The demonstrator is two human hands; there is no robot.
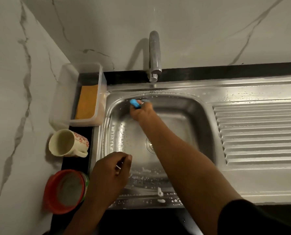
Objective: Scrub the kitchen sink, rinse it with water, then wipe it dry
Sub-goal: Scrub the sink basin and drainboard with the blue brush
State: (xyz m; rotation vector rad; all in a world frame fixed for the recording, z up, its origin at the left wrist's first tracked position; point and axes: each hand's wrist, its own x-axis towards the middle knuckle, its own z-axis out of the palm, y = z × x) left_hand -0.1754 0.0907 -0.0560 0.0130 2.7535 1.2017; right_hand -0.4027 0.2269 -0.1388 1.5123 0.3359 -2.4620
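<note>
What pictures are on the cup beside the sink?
Little red-orange flowers on a cream cup. The head view, the only one here, shows it clearly.

One head-worn camera looks steeply down on the sink (199, 116) from close above. It faces the far wall (192, 31).

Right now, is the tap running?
Off: no stream falls from the tap into the sink; only droplets cling there.
</note>
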